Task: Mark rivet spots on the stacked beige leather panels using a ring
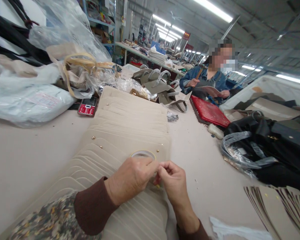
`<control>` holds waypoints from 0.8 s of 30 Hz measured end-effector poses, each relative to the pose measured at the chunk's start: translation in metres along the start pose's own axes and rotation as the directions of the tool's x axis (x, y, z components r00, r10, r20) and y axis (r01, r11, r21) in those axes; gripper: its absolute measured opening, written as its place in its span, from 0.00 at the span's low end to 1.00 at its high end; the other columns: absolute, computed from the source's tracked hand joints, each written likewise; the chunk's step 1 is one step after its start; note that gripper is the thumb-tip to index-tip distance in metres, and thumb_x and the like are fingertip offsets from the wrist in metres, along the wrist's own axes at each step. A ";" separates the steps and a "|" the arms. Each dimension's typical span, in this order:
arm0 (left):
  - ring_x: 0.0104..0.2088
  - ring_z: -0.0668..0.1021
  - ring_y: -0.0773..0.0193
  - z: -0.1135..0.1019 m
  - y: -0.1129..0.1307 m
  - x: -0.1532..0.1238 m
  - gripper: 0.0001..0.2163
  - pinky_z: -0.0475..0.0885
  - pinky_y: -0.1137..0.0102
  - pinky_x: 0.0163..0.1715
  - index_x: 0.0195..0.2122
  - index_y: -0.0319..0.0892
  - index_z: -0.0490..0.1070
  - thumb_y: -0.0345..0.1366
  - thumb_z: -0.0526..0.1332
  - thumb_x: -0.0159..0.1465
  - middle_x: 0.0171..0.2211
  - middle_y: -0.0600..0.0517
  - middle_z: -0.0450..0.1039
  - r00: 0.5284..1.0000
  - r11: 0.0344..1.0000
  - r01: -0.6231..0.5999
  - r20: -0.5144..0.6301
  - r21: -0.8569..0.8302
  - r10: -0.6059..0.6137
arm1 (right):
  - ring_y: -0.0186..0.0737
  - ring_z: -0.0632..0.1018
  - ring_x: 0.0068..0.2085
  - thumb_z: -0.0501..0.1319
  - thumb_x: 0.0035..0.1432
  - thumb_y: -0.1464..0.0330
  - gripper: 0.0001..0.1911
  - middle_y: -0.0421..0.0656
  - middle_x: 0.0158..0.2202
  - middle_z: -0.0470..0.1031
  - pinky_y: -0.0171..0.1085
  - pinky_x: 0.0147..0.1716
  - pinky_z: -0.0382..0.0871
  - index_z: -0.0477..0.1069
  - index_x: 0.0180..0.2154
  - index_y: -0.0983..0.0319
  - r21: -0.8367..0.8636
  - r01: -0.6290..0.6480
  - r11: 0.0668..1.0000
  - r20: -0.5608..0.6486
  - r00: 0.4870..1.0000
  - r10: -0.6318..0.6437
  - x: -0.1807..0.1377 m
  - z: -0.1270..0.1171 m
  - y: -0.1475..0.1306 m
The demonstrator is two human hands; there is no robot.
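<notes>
My left hand (135, 176) is closed around a roll of tape (143, 151) with a thin yellow edge; most of the roll is hidden behind the fingers. Touching it at the fingertips, my right hand (173, 180) is closed in a pinch. Whatever lies between the pinching fingers is too small to make out. Both hands are above a long, fanned row of overlapping beige panels (130, 123). Small gold-coloured studs (157, 151) show on some of the panels.
Left are a plastic-wrapped bundle (30, 103) and a red-keyed phone (87, 106). Grey bag parts (160, 85) lie ahead. A co-worker (207, 80) holds a hammer (199, 73) by a red slab (208, 111). Black bags (272, 143) and stacked strips (272, 206) are right.
</notes>
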State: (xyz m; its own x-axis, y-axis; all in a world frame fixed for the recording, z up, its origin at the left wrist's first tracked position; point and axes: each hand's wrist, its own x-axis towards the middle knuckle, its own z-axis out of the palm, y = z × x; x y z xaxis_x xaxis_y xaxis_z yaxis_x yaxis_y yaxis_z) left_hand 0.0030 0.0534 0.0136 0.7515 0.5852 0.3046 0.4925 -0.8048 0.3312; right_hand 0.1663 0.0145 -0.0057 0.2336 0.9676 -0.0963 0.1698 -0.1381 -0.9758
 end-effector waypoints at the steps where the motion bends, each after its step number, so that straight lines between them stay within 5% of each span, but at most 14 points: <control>1: 0.27 0.70 0.63 0.000 0.001 0.000 0.07 0.61 0.70 0.25 0.32 0.41 0.65 0.25 0.52 0.66 0.28 0.53 0.68 1.000 1.000 0.004 0.000 -0.001 -0.004 | 0.33 0.72 0.17 0.66 0.50 0.62 0.11 0.37 0.17 0.72 0.31 0.17 0.68 0.73 0.26 0.64 0.055 -0.073 0.996 0.012 0.997 0.072 0.003 -0.002 0.001; 5: 0.30 0.72 0.61 0.002 -0.001 0.001 0.06 0.63 0.68 0.28 0.36 0.41 0.66 0.27 0.52 0.68 0.31 0.52 0.71 0.986 0.989 0.133 0.088 0.065 -0.139 | 0.31 0.72 0.17 0.70 0.45 0.57 0.18 0.40 0.19 0.75 0.30 0.18 0.68 0.76 0.30 0.66 0.025 -0.186 0.982 0.048 0.982 0.185 0.010 -0.016 0.011; 12: 0.39 0.72 0.54 0.000 -0.001 0.004 0.06 0.68 0.60 0.38 0.37 0.40 0.67 0.27 0.52 0.68 0.37 0.47 0.72 0.948 0.969 0.187 0.229 0.159 -0.221 | 0.33 0.73 0.20 0.65 0.51 0.56 0.17 0.41 0.20 0.74 0.31 0.21 0.70 0.77 0.30 0.66 -0.222 -0.131 0.966 0.104 0.982 0.157 0.009 -0.020 0.024; 20: 0.39 0.73 0.53 0.001 -0.003 0.004 0.07 0.68 0.59 0.39 0.38 0.40 0.68 0.27 0.51 0.68 0.37 0.47 0.73 0.938 0.971 0.212 0.254 0.114 -0.235 | 0.36 0.75 0.24 0.58 0.57 0.63 0.13 0.42 0.22 0.77 0.33 0.25 0.65 0.76 0.26 0.62 -0.582 0.180 0.793 0.154 0.982 -0.109 0.008 -0.011 0.017; 24: 0.39 0.73 0.54 0.003 -0.004 0.002 0.07 0.68 0.59 0.39 0.38 0.40 0.68 0.27 0.51 0.68 0.37 0.47 0.73 0.939 0.971 0.213 0.251 0.113 -0.235 | 0.38 0.77 0.25 0.57 0.57 0.65 0.12 0.42 0.24 0.78 0.34 0.27 0.66 0.75 0.27 0.61 -0.632 0.226 0.741 0.160 0.974 -0.161 0.007 -0.007 0.016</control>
State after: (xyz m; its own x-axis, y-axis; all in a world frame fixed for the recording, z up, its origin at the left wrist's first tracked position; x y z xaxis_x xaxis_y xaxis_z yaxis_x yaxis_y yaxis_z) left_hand 0.0045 0.0574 0.0101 0.7001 0.7139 -0.0160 0.6875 -0.6678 0.2854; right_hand 0.1772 0.0176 -0.0207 0.0473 0.9984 0.0322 0.7840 -0.0171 -0.6205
